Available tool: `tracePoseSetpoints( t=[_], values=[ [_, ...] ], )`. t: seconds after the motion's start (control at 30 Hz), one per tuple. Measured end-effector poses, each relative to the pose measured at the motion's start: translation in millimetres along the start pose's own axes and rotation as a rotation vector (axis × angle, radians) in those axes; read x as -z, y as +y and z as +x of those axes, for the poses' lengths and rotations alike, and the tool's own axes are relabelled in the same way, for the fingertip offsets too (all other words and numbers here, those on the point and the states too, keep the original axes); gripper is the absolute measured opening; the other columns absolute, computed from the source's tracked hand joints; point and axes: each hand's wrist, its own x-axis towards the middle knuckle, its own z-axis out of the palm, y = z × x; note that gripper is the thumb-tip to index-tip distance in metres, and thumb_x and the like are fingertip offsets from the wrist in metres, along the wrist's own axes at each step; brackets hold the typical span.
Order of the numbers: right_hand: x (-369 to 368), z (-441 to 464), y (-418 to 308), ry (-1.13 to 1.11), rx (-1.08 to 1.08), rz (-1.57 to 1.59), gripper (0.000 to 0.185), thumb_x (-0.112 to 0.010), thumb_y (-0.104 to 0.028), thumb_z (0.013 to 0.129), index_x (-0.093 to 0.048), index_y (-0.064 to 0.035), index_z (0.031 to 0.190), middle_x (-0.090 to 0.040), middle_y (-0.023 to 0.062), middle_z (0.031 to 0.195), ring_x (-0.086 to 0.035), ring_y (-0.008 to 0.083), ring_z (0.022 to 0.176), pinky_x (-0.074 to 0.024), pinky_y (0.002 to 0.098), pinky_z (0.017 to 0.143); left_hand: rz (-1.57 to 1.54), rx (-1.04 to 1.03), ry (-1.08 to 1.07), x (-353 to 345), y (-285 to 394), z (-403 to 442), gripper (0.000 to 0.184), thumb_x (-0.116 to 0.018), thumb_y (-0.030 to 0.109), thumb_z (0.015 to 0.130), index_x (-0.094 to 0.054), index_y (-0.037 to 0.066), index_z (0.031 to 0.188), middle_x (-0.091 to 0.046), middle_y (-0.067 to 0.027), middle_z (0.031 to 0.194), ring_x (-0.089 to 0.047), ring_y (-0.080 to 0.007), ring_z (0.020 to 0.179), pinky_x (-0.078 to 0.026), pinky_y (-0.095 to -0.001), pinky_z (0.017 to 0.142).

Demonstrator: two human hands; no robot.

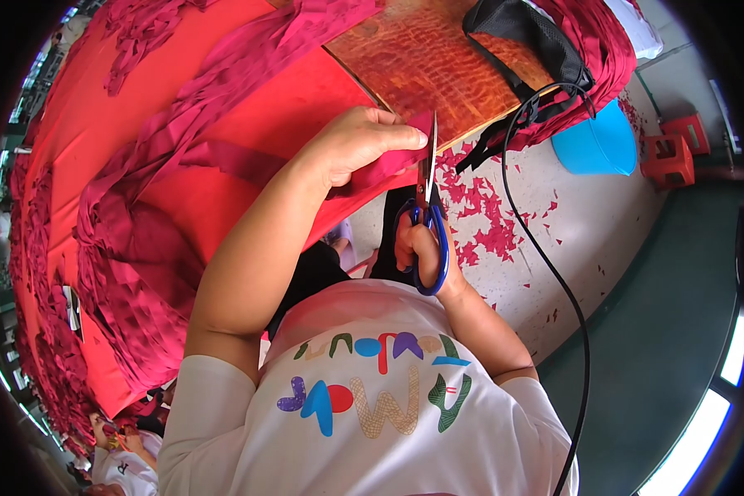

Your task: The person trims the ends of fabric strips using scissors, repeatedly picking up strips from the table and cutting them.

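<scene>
My left hand point(357, 147) pinches a crimson fabric strip point(388, 168) between thumb and fingers, near the table's edge. The strip's end reaches the blades of a pair of scissors point(429, 161) with blue handles. My right hand point(426, 245) grips those handles, its fingers through the loops, and the blades point away from me. The blades look close together; whether fabric lies between them I cannot tell. A long band of the same crimson fabric point(182, 112) runs across the red-covered table point(264, 107) to the left of my left hand.
Beyond my hands lies a brown wooden board point(438, 62), with a black bag point(512, 37) on it. A black cable point(546, 264) hangs on the right. Crimson scraps point(492, 219) litter the floor near a blue bucket point(595, 145) and red stools point(668, 161). Another person point(128, 463) sits lower left.
</scene>
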Motion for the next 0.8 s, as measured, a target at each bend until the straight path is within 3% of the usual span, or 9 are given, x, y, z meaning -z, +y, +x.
tracePoseSetpoints(
  t=[0.5, 0.67, 0.8],
  values=[
    [-3, -1, 2, 0.044, 0.009, -0.050, 0.021, -0.049, -0.015, 0.086, -0.050, 0.0008, 0.072, -0.051, 0.0069, 0.052, -0.050, 0.0159, 0.043, -0.0410, 0.0280, 0.043, 0.045, -0.023, 0.007, -1, 1, -2, 0.024, -0.074, 0.022, 0.078, -0.069, 0.002, 0.091, -0.070, -0.0055, 0.087, -0.065, -0.0125, 0.078, -0.050, -0.0272, 0.076],
    [-5, -3, -1, 0.082, -0.025, -0.026, 0.020, -0.050, -0.014, 0.087, -0.050, 0.0000, 0.073, -0.050, 0.0054, 0.052, -0.049, 0.0139, 0.042, -0.0400, 0.0277, 0.041, 0.026, -0.006, -0.065, 1, 2, -2, 0.018, -0.070, 0.019, 0.083, -0.070, 0.004, 0.093, -0.069, -0.0027, 0.089, -0.063, -0.0101, 0.083, -0.048, -0.0265, 0.082],
    [-7, -4, -5, 0.095, -0.045, -0.016, 0.019, -0.051, -0.013, 0.087, -0.049, -0.0013, 0.071, -0.049, 0.0043, 0.052, -0.048, 0.0133, 0.042, -0.0393, 0.0275, 0.041, 0.006, -0.047, -0.101, 1, 1, -1, 0.021, -0.072, 0.021, 0.082, -0.069, 0.003, 0.093, -0.070, -0.0057, 0.089, -0.065, -0.0116, 0.081, -0.050, -0.0258, 0.077]
  ],
)
